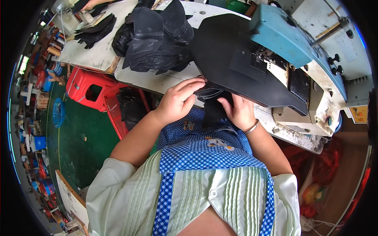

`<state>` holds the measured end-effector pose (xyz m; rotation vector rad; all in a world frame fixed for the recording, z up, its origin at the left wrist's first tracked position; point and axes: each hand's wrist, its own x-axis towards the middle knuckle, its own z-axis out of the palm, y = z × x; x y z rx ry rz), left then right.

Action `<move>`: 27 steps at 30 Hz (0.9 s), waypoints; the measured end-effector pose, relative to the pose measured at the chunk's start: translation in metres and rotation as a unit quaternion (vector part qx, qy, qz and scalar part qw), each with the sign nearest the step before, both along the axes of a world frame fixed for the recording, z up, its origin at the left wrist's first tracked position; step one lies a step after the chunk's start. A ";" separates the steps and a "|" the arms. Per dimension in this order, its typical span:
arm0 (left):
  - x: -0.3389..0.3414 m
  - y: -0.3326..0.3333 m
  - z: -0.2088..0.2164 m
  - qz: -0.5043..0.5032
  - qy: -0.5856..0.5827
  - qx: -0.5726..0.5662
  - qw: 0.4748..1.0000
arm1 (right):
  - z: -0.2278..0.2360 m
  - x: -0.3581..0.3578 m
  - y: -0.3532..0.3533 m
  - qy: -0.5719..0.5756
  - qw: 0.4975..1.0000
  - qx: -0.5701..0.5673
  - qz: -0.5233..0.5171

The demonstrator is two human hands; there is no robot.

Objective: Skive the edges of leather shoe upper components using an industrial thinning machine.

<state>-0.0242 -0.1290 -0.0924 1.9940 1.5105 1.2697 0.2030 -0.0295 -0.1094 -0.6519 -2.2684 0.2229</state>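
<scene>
My left hand (181, 100) is at the near left edge of a black work plate (228, 51) on a blue and white machine (281, 35). Its fingers are closed on thin black cut pieces (210, 93), whose pale edges show below the plate. Across from it, my right hand (241, 112) has its thumb apart from its fingers, and the fingertips are partly hidden by the plate's edge. Between the hands, a black flat piece (214, 112) hangs in front of my blue checked apron (212, 157); the right thumb lies beside it.
A big heap of black cut pieces (157, 39) lies on the white table (147, 80) left of the plate. More black pieces (96, 31) lie farther left, near another person's hand (92, 4). A red stool (90, 84) stands on the green floor at left.
</scene>
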 end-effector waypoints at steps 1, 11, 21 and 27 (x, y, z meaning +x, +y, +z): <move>-0.007 0.004 0.003 -0.021 0.007 -0.006 1.000 | -0.006 -0.006 0.001 0.009 0.999 -0.031 0.005; -0.028 -0.006 -0.022 0.003 -0.166 -0.168 0.972 | -0.008 -0.004 0.007 -0.022 0.976 -0.215 0.027; -0.075 -0.080 0.129 0.050 -0.350 -0.117 0.928 | 0.090 -0.019 -0.044 0.082 0.965 0.021 0.247; -0.062 -0.092 0.128 0.050 -0.304 -0.152 0.939 | 0.153 -0.026 -0.034 0.096 0.970 -0.150 0.167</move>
